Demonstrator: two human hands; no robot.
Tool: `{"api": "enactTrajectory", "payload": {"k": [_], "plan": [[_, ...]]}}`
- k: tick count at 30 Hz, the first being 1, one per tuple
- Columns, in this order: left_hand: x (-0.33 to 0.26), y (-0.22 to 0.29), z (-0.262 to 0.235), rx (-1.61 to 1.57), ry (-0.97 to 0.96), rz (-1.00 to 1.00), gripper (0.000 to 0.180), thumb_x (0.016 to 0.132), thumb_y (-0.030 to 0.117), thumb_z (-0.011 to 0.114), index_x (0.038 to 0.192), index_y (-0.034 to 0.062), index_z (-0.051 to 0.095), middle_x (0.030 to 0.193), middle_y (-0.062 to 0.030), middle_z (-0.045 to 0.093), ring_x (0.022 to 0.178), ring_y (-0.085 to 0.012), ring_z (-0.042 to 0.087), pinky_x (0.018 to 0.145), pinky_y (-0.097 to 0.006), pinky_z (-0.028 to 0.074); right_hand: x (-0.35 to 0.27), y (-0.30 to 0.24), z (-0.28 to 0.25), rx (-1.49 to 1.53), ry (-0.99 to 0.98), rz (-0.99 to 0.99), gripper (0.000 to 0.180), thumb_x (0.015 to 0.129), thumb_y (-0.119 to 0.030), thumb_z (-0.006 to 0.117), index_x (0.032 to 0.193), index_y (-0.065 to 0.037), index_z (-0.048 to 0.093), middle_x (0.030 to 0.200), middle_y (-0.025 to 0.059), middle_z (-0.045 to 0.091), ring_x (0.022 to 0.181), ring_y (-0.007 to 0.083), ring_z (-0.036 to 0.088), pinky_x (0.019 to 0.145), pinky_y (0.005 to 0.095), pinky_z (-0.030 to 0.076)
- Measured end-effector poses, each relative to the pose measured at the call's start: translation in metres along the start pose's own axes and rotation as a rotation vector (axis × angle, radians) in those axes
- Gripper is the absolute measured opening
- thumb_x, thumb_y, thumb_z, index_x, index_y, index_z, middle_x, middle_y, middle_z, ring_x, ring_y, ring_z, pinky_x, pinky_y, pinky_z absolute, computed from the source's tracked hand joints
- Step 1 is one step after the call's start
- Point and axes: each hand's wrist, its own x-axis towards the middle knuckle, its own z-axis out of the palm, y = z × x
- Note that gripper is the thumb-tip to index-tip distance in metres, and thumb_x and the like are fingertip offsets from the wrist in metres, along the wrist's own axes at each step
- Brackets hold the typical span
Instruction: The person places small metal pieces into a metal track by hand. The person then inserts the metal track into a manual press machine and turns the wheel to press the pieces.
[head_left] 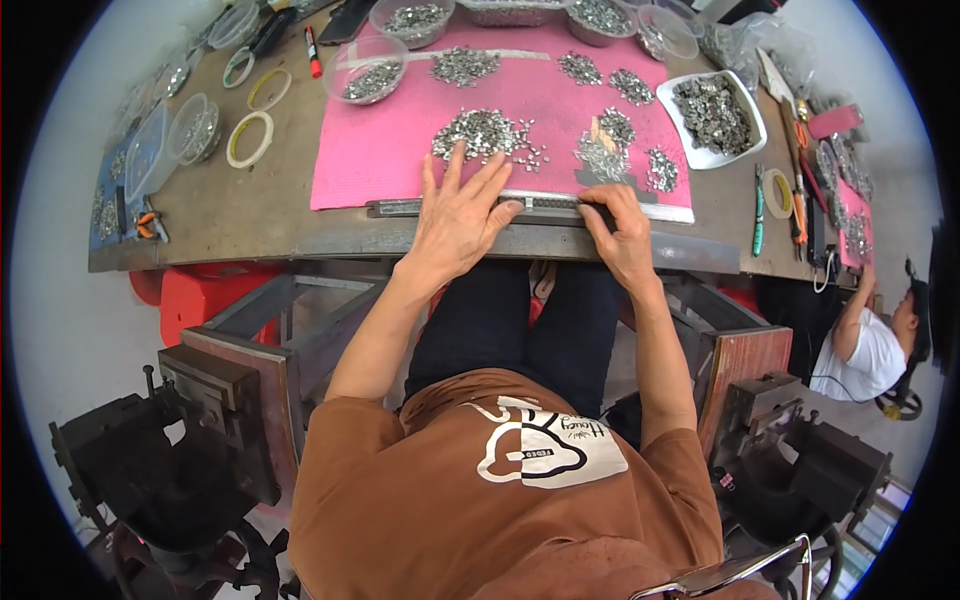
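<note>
A long narrow metal rail (548, 203) with a slot of small pieces lies along the front edge of the pink mat (370, 140). My left hand (458, 215) rests over the rail with its fingers spread. Its fingertips reach the near side of a pile of small shiny metal pieces (478, 130), and its thumb lies by the slot. My right hand (622, 232) is bent over the rail further right, thumb on the near side and index finger on the far side, pinching it. Anything small under those fingertips is hidden.
Clear plastic bowls (372, 75) of metal pieces line the back. A white dish (752, 100) of darker pieces stands right. Tape rolls (268, 135), a red marker (312, 52) and pliers (150, 222) lie left. At far right, another person (868, 345) works at the table.
</note>
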Motion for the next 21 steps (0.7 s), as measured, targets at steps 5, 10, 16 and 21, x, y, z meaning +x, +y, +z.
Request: {"api": "enactTrajectory", "payload": {"k": [5,10,16,21], "plan": [[-0.002,-0.012,-0.011,-0.201,0.007,-0.065,0.052,0.107,0.047,0.043,0.136,0.0095,0.064,0.145,-0.0081,0.06,0.148,-0.0429,0.033,0.12,-0.067,0.011,0.021,-0.002,0.005,-0.05,-0.002,0.008,0.015,0.089,0.0,0.068,0.102,-0.003,0.072,0.093,0.0117,0.067,0.088,0.0275,0.064,0.079,0.0378,0.05],[0.01,-0.024,-0.005,-0.168,0.186,-0.055,0.033,0.097,0.024,0.064,0.128,0.0133,0.069,0.134,-0.0041,0.066,0.131,-0.0352,0.05,0.116,-0.066,0.02,0.055,-0.009,0.038,-0.138,-0.109,-0.141,0.02,0.089,-0.006,0.069,0.108,-0.008,0.074,0.083,0.0119,0.058,0.08,0.0304,0.058,0.072,0.042,0.046],[0.017,-0.025,-0.003,0.011,-0.007,0.039,0.04,0.106,0.037,0.049,0.138,0.0172,0.064,0.153,0.0028,0.052,0.149,-0.0384,0.03,0.117,-0.073,0.01,0.061,-0.001,0.031,-0.327,-0.165,-0.167,0.014,0.089,-0.01,0.07,0.103,-0.012,0.074,0.085,0.0059,0.057,0.084,0.0249,0.058,0.078,0.0397,0.039],[0.003,-0.032,-0.017,-0.07,-0.095,0.07,0.044,0.107,0.04,0.045,0.135,0.0128,0.066,0.149,0.0009,0.055,0.152,-0.0437,0.022,0.113,-0.08,0.002,0.059,-0.011,0.043,-0.2,-0.221,-0.223,0.018,0.087,-0.014,0.072,0.105,-0.013,0.074,0.087,0.0068,0.057,0.089,0.0257,0.058,0.08,0.0407,0.041]]}}
